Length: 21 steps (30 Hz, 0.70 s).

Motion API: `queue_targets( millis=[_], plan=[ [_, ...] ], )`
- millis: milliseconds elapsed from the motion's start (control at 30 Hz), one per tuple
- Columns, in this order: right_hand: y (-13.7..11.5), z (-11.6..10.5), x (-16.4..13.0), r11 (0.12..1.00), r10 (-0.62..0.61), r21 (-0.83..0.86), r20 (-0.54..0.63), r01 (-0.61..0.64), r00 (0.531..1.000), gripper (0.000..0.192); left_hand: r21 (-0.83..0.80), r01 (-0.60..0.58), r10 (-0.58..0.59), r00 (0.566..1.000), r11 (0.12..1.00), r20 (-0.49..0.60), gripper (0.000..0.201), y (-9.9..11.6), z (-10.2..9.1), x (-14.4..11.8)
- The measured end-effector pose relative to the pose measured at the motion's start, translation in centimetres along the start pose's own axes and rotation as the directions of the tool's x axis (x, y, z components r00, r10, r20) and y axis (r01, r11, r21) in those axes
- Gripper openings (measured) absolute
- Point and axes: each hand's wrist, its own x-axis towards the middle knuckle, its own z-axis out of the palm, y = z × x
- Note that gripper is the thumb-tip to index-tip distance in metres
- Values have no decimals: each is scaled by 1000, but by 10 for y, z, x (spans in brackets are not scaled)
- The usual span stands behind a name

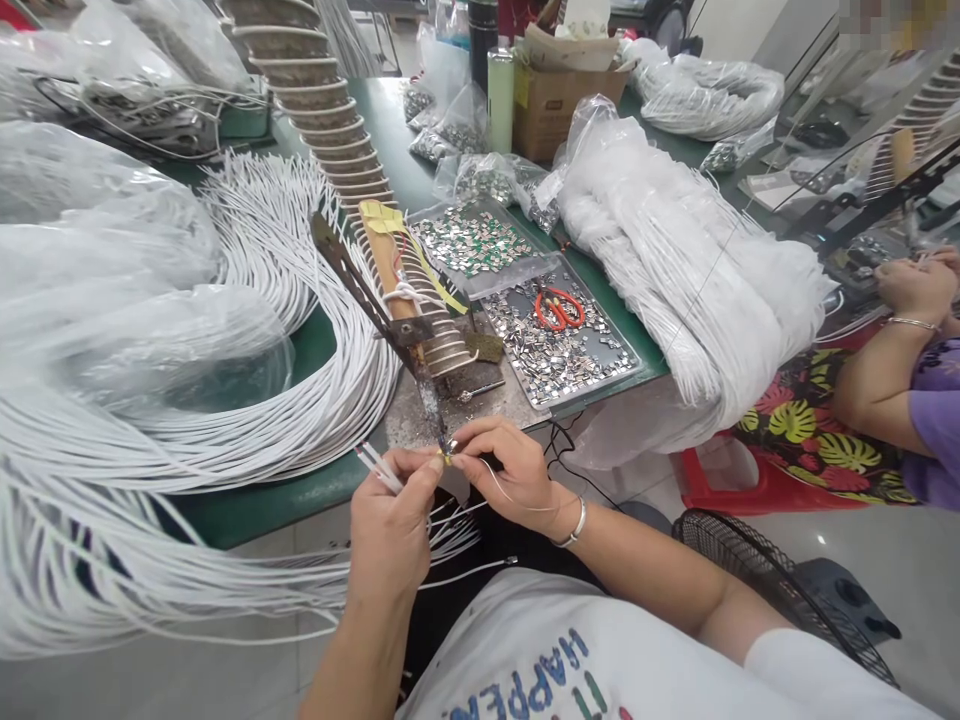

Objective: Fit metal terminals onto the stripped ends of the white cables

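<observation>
My left hand [394, 515] is closed around a few white cables [377, 466] with stripped or coloured ends. Its thumb and finger pinch a tiny part right at the tip of a clamped soldering iron [430, 400]. My right hand [514, 472] is also closed, fingertips meeting the left ones at the tip. A thin pale strand, which looks like solder wire [498, 484], runs out of the right fingers. The small part between the fingertips is mostly hidden. More white cables [225, 590] hang below the hands over my lap.
A flexible duct [330, 120] comes down over the iron. To its right lie a tray of metal connectors [562, 365] with orange-handled cutters [559, 311] and a bag of small green circuit boards [472, 240]. Bundled cables [690, 250] fill both sides. A co-worker's arm [885, 370] is at right, near a fan [780, 580].
</observation>
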Motion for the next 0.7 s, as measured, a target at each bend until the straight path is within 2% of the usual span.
queue_targets(
  millis=[433, 567, 700],
  plan=[
    [-4, 1, 5, 1000, -14, 10, 8, 14, 1000, 11, 13, -123, 122, 990, 992, 72, 18, -2, -7, 2],
    [0, 0, -2, 1000, -3, 23, 25, 3, 1000, 9, 58, -103, 98, 992, 993, 81, 19, -10, -10, 2],
    [2, -3, -10, 997, 68, 43, 50, -70, 996, 11, 78, -53, 47, 996, 996, 73, 21, -18, -13, 0]
  ],
)
